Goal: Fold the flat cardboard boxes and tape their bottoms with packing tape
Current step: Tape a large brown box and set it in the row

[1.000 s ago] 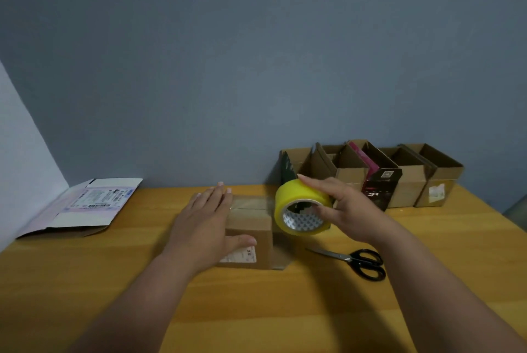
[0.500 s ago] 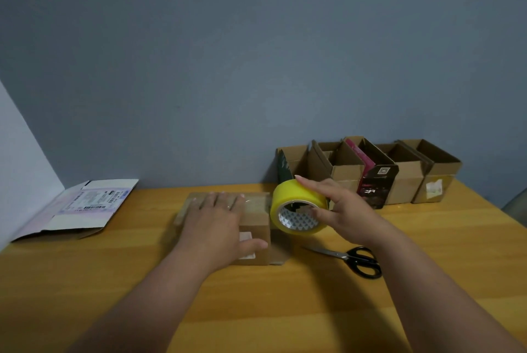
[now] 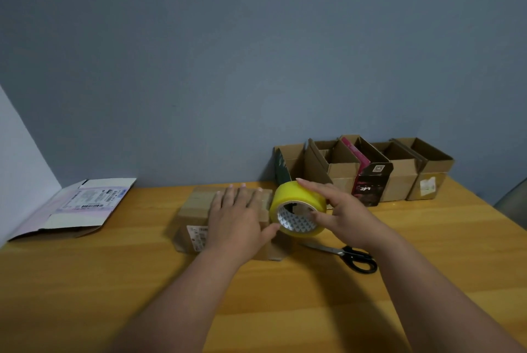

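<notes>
A small brown cardboard box [image 3: 196, 210] lies bottom-up in the middle of the wooden table [image 3: 114, 281]. My left hand [image 3: 238, 218] lies flat on top of it, fingers straight, pressing down. My right hand [image 3: 342, 210] grips a yellow roll of packing tape [image 3: 296, 210] at the box's right edge, fingers over the roll and thumb at its core. The roll touches or nearly touches the box. A flattened white and pink box [image 3: 77, 207] rests at the far left.
Several folded open boxes [image 3: 399, 170] stand in a row against the grey wall at the back right, one dark with red. Black-handled scissors [image 3: 350, 257] lie on the table just right of the box, under my right forearm.
My left hand slid rightward across the box top toward the tape roll, uncovering the box's left part. The right hand and roll stayed close to the box's right edge.
</notes>
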